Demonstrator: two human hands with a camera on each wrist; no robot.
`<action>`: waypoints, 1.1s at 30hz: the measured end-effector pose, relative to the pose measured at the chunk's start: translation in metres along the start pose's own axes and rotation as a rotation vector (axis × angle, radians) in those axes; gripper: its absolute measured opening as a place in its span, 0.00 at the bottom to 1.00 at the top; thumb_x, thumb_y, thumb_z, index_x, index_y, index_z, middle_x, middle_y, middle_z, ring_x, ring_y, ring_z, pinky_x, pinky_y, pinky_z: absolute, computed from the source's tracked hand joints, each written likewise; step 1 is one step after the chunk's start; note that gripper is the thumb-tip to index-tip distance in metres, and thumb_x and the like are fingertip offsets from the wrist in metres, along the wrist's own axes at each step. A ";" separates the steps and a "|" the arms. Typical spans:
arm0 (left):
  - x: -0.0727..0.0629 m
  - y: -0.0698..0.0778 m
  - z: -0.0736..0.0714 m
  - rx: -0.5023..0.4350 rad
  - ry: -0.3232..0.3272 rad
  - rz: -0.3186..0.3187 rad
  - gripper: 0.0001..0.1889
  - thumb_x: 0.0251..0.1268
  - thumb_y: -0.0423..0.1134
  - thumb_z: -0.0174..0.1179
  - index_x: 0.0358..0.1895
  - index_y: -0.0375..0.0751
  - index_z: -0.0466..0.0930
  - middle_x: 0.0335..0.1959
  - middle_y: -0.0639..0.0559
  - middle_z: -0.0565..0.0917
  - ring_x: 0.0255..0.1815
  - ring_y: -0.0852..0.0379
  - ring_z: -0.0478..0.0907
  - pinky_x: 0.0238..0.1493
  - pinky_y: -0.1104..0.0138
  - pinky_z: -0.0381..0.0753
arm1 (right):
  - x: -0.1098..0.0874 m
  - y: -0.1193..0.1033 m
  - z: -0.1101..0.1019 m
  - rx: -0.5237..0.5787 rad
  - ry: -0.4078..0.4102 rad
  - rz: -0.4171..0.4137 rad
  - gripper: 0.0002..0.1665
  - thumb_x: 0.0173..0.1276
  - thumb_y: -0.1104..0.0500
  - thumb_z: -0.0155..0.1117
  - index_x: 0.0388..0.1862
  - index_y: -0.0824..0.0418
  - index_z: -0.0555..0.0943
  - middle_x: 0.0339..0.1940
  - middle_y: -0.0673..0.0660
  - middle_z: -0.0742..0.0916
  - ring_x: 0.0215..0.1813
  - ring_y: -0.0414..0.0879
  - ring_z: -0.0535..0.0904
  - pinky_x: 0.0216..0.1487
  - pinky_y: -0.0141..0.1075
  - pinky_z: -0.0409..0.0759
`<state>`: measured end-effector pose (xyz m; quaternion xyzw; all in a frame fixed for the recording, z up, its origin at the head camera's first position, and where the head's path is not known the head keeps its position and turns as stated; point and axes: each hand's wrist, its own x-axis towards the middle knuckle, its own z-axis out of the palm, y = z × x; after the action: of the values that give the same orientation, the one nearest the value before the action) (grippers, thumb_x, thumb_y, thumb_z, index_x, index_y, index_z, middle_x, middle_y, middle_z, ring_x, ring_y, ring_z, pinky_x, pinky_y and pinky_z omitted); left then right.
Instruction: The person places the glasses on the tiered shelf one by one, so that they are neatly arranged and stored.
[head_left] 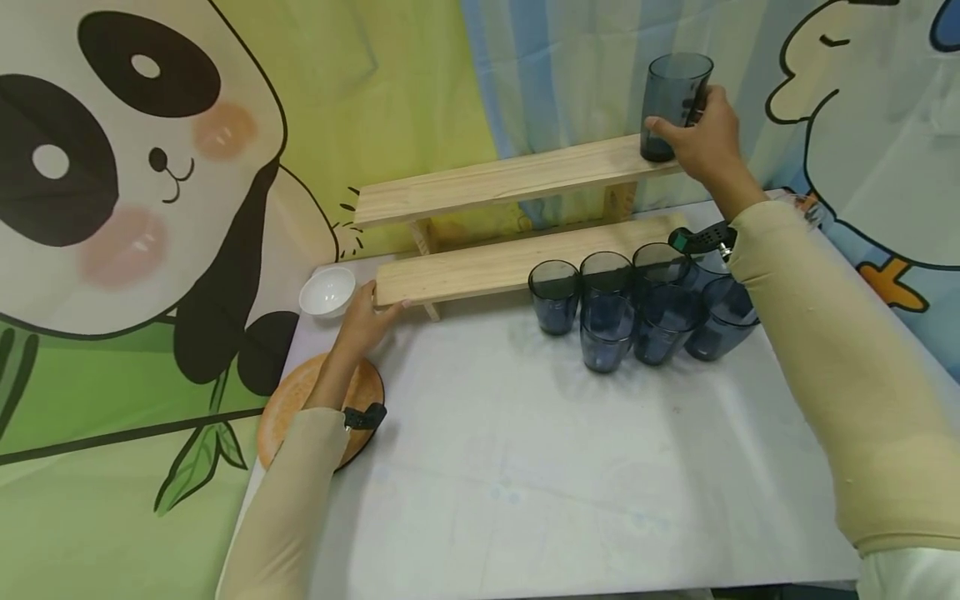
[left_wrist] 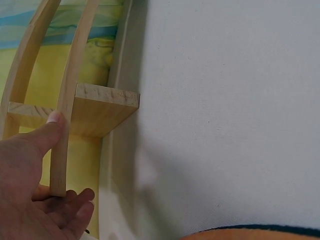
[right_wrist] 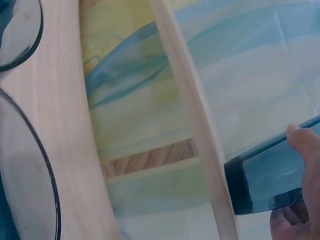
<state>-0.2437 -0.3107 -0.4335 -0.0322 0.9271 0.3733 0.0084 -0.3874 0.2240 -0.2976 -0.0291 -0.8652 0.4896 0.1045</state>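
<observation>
A two-step wooden shelf point(head_left: 495, 179) stands at the back of the white table point(head_left: 525, 467). My right hand point(head_left: 701, 137) grips a dark blue tumbler point(head_left: 671, 104) standing upright on the right end of the upper board; the right wrist view shows its base point(right_wrist: 260, 185) on the board edge. My left hand point(head_left: 366, 312) holds the left end of the lower board point(left_wrist: 60, 135), thumb on top and fingers below. Several more blue tumblers point(head_left: 637, 304) stand clustered on the table in front of the lower board's right end.
A small white bowl point(head_left: 327, 291) sits at the table's back left corner. A round wooden board point(head_left: 300, 392) lies under my left forearm at the left edge. Cartoon backdrops hang behind and to both sides.
</observation>
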 end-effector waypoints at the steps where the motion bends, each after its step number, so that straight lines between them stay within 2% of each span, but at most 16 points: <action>1: 0.001 0.000 0.000 -0.004 -0.002 0.004 0.50 0.75 0.59 0.64 0.84 0.30 0.49 0.81 0.30 0.60 0.83 0.33 0.57 0.83 0.42 0.55 | 0.001 0.001 0.000 -0.006 0.008 -0.017 0.52 0.75 0.38 0.64 0.86 0.57 0.53 0.84 0.60 0.65 0.82 0.48 0.62 0.82 0.38 0.62; 5: 0.004 0.001 0.001 -0.012 -0.005 0.020 0.49 0.75 0.58 0.64 0.84 0.31 0.50 0.81 0.30 0.61 0.83 0.33 0.58 0.82 0.42 0.56 | 0.002 0.005 -0.001 -0.042 0.017 -0.056 0.53 0.75 0.37 0.62 0.86 0.58 0.52 0.84 0.63 0.64 0.83 0.51 0.61 0.83 0.41 0.60; 11: 0.008 0.002 0.003 0.002 -0.019 -0.001 0.48 0.75 0.58 0.65 0.83 0.32 0.52 0.82 0.31 0.61 0.83 0.34 0.57 0.83 0.43 0.55 | 0.000 0.011 -0.005 -0.119 -0.039 -0.083 0.61 0.73 0.35 0.63 0.88 0.58 0.41 0.87 0.64 0.58 0.85 0.57 0.57 0.84 0.51 0.59; 15: 0.009 0.002 0.003 0.003 -0.025 -0.001 0.48 0.75 0.58 0.64 0.83 0.32 0.52 0.82 0.31 0.60 0.84 0.33 0.56 0.83 0.42 0.54 | -0.003 0.012 -0.010 -0.137 -0.044 -0.086 0.63 0.73 0.36 0.64 0.88 0.58 0.39 0.86 0.66 0.59 0.85 0.59 0.58 0.83 0.54 0.60; 20: 0.012 0.000 0.002 -0.006 -0.021 0.011 0.48 0.75 0.57 0.64 0.83 0.32 0.52 0.81 0.31 0.61 0.83 0.33 0.57 0.82 0.41 0.56 | -0.006 0.014 -0.020 -0.155 -0.024 -0.094 0.64 0.73 0.35 0.65 0.89 0.59 0.40 0.87 0.64 0.58 0.85 0.57 0.57 0.83 0.54 0.60; 24: 0.016 -0.002 0.004 -0.009 -0.031 0.018 0.48 0.76 0.57 0.64 0.84 0.32 0.51 0.81 0.31 0.61 0.83 0.33 0.58 0.82 0.41 0.57 | -0.011 0.022 -0.032 -0.189 -0.032 -0.109 0.61 0.74 0.35 0.64 0.89 0.61 0.44 0.87 0.64 0.59 0.86 0.58 0.57 0.83 0.56 0.59; 29: 0.017 -0.001 0.005 -0.003 -0.021 0.018 0.48 0.76 0.57 0.64 0.84 0.31 0.52 0.81 0.31 0.62 0.82 0.33 0.58 0.82 0.41 0.57 | -0.022 0.037 -0.047 -0.270 -0.072 -0.166 0.56 0.76 0.37 0.62 0.87 0.65 0.51 0.84 0.68 0.63 0.83 0.66 0.61 0.80 0.63 0.61; 33: 0.017 0.000 0.004 0.008 -0.010 0.033 0.47 0.76 0.56 0.64 0.83 0.30 0.52 0.80 0.30 0.62 0.82 0.33 0.59 0.82 0.41 0.57 | -0.037 0.050 -0.060 -0.280 -0.108 -0.177 0.53 0.79 0.38 0.60 0.87 0.65 0.52 0.83 0.70 0.64 0.81 0.71 0.62 0.77 0.68 0.62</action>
<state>-0.2607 -0.3089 -0.4377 -0.0148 0.9289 0.3700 0.0070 -0.3414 0.2951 -0.3157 0.0594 -0.9284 0.3542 0.0955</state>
